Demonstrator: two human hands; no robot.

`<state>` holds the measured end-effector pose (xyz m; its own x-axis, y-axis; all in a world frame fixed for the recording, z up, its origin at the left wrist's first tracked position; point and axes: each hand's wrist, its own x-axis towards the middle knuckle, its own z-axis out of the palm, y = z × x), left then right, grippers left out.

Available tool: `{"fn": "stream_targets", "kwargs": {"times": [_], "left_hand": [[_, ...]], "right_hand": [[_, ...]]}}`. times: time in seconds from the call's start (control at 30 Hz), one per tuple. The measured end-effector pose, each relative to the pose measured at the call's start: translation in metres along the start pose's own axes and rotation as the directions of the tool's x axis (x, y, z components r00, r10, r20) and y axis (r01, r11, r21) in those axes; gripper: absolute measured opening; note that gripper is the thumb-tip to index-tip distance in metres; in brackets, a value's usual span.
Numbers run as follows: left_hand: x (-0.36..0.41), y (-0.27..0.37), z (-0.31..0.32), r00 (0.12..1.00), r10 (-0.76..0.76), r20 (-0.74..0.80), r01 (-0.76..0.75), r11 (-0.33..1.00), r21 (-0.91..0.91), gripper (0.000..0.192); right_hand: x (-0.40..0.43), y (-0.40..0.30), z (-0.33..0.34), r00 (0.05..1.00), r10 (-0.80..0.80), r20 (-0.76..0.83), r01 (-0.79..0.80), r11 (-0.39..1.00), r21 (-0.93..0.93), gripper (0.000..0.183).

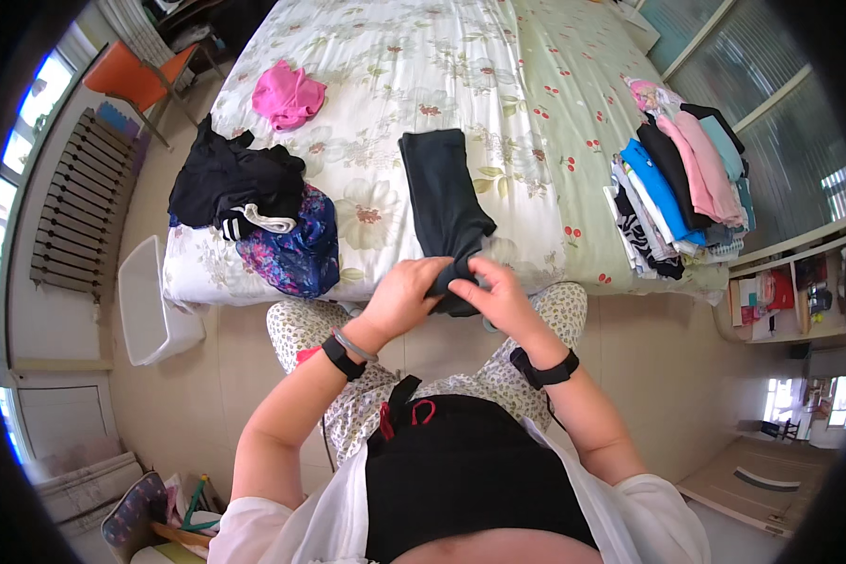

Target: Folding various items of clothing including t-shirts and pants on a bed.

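Observation:
A dark, narrow folded garment, possibly leggings or trousers (440, 190), lies lengthwise on the flowered bedsheet (366, 155), its near end bunched at the bed's front edge. My left hand (405, 292) grips the left side of that bunched end. From the right, my right hand (497, 292) pinches the same end between thumb and fingers. The two hands are close together but apart, and part of the cloth between them is hidden by the fingers.
Left on the bed are a black clothes heap (236, 176), a blue floral cloth (292, 247) and a pink cloth (289, 96). Stacked folded clothes (684, 190) lie at the right edge. A white plastic tub (148, 310) and an orange chair (130, 81) stand at left.

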<state>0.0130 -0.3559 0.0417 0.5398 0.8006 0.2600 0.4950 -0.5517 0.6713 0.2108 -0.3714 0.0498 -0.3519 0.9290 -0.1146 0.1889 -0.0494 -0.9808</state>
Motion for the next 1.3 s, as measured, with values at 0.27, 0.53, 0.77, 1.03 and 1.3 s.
{"fn": "stream_targets", "kwargs": {"times": [0.27, 0.53, 0.77, 1.03, 1.3], "left_hand": [[0.091, 0.118, -0.115, 0.966, 0.26, -0.001, -0.259, 0.962, 0.091, 0.022], [0.104, 0.119, -0.171, 0.93, -0.074, -0.36, -0.066, 0.93, -0.361, 0.024], [0.087, 0.035, -0.129, 0.749, -0.596, -0.289, -0.021, 0.415, -0.91, 0.028], [-0.023, -0.173, -0.028, 0.467, -0.884, 0.007, 0.312, 0.157, -0.937, 0.027], [-0.004, -0.168, -0.037, 0.405, -0.914, 0.015, 0.606, 0.256, -0.753, 0.036]], "right_hand": [[0.013, -0.002, -0.029, 0.918, -0.328, -0.223, 0.288, 0.938, -0.194, 0.076], [-0.008, 0.0, -0.103, 0.952, 0.089, -0.291, -0.066, 0.994, 0.088, 0.026], [0.046, -0.053, -0.189, 0.939, -0.193, -0.284, 0.108, 0.951, -0.289, 0.02], [0.061, 0.122, -0.129, 0.856, -0.023, -0.516, -0.143, 0.949, -0.28, 0.022], [0.098, 0.12, -0.089, 0.662, -0.293, -0.689, -0.413, 0.625, -0.663, 0.031]]}}
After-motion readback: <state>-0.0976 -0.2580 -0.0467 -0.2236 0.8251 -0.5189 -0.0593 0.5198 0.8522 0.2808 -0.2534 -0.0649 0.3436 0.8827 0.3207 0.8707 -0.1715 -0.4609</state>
